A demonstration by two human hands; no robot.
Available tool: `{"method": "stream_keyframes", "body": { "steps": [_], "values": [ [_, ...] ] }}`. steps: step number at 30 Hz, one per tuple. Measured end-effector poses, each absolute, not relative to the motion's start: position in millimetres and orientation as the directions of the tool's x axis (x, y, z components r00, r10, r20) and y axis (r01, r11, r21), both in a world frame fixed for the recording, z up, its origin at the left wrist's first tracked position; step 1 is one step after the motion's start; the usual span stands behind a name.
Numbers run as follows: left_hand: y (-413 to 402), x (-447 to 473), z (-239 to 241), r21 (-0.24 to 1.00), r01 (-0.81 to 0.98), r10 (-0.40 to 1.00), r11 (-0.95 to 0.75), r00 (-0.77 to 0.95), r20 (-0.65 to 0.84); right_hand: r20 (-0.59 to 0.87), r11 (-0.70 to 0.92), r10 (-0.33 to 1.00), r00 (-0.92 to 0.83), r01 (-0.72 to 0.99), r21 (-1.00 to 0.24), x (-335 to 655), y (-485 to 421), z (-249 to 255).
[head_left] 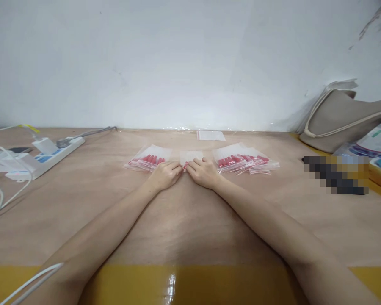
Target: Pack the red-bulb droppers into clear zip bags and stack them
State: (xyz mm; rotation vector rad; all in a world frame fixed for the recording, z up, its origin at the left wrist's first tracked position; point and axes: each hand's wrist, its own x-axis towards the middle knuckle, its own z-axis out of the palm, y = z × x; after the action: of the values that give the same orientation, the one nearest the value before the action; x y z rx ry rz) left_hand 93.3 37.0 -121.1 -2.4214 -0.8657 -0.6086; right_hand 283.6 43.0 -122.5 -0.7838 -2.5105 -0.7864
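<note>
A small clear plastic zip bag (192, 155) lies flat on the table straight ahead, with something red near its closer edge. My left hand (167, 174) pinches that edge at its left corner, fingers closed. From the other side, my right hand (204, 172) closes its fingers over the same edge and covers most of the red contents. A fanned pile of similar bags with red pieces (150, 157) sits just beyond my left hand. Beside my right hand spreads another pile of filled bags (241, 157). What the red pieces are is too small to tell.
Near the wall lies a flat whitish bag (211, 135). To the left are a white power strip (62, 154), a plugged-in charger (45, 146) and loose cables. A grey bag (343, 114), plastic packages (379, 142) and a blurred-out dark object (336, 176) occupy the right.
</note>
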Motion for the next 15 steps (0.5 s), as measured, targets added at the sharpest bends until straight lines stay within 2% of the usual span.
{"method": "stream_keyframes", "body": {
  "steps": [8,15],
  "values": [
    [36.4,91.9,-121.6,-0.287,0.682,0.448,-0.673,0.685,0.574,0.532,0.59,0.396,-0.749,0.651,0.477,325.5,40.6,-121.9],
    [38.1,92.2,-124.1,-0.295,0.696,0.452,-0.655,0.673,0.585,0.595,0.554,0.472,-0.651,0.744,0.374,336.5,42.9,-129.6]
  ]
}}
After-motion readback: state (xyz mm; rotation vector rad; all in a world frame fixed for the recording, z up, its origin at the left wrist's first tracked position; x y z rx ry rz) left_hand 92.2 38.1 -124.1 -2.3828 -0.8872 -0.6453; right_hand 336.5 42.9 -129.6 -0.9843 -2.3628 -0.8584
